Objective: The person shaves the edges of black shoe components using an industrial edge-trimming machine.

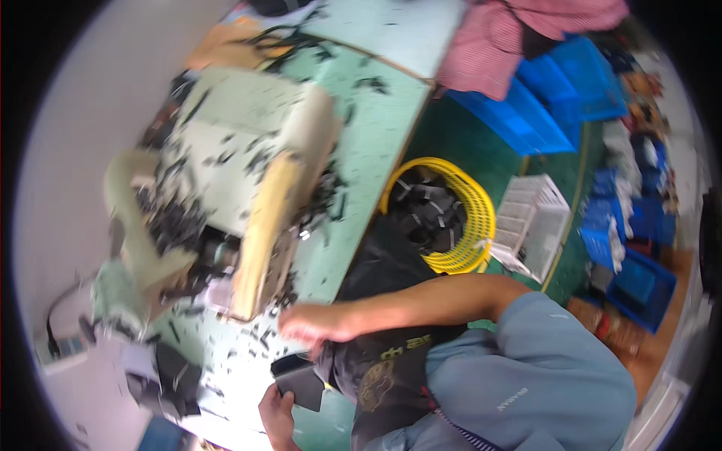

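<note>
At the bottom, my left hand [278, 412] pinches the edge of a flat black piece [302, 388], like sheet material or a small pouch, with the thumb on top. Just above it, my right hand [316, 323] reaches across over the table edge, smeared by motion, its fingers hard to make out. Whether it touches the black piece I cannot tell. Beyond the right hand stands a pale machine [226, 143] with a yellowish bar [263, 233] along its near side. Black scraps [177, 222] are heaped on and around it.
The pale green table [376, 113] is strewn with black offcuts. A dark crumpled piece [169, 379] lies at lower left. Beside the table stand a yellow basket [485, 214] of black pieces, a white crate [553, 233] and blue bins [519, 120]. Pink cloth [481, 49] hangs over the bins.
</note>
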Available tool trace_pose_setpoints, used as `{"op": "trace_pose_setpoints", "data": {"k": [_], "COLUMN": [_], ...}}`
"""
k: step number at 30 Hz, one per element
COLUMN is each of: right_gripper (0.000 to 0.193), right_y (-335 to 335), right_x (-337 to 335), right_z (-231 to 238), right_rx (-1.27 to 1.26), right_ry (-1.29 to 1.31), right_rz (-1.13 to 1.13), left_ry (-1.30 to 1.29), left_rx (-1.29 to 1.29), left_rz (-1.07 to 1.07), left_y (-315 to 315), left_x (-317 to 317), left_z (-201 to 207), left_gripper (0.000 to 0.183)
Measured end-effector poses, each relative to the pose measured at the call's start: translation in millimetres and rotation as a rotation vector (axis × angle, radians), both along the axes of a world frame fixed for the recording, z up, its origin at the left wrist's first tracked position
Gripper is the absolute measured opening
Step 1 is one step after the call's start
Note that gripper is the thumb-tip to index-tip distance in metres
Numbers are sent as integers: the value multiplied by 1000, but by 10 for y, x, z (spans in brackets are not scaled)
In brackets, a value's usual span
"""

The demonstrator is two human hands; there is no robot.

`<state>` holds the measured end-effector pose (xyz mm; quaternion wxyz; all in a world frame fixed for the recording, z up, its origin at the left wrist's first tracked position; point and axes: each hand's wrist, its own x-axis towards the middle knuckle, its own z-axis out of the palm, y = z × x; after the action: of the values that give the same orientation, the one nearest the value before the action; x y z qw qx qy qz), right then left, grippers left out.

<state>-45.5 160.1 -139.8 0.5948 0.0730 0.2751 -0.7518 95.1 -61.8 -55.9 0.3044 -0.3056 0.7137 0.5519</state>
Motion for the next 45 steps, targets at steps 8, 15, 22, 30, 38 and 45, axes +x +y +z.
{"op": "trace_pose_setpoints", "data": {"k": [8, 15, 22, 30, 38, 45], "right_gripper": [25, 51, 45, 45, 25, 11], "right_y": [311, -207, -187, -138, -169, 126], "right_x": [-221, 222, 176, 147, 61, -164], "right_z": [53, 397, 359, 491, 506, 784], "right_rx": [980, 584, 516, 476, 532, 575], "right_ry": [1891, 881, 642, 625, 646, 1021], "right_rz": [-100, 169, 185, 146, 151, 58], "left_ry": [124, 122, 217, 170, 185, 427], "left_rx": [111, -526, 79, 140, 393, -704], "left_rz": [583, 195, 510, 443, 781, 262], "left_y": [335, 926, 803, 736, 572, 75], "left_x": [-142, -293, -178, -257, -195, -242], "left_z": [-168, 216, 72, 123, -182, -589], "left_gripper": [29, 27, 36, 41, 28, 31]}}
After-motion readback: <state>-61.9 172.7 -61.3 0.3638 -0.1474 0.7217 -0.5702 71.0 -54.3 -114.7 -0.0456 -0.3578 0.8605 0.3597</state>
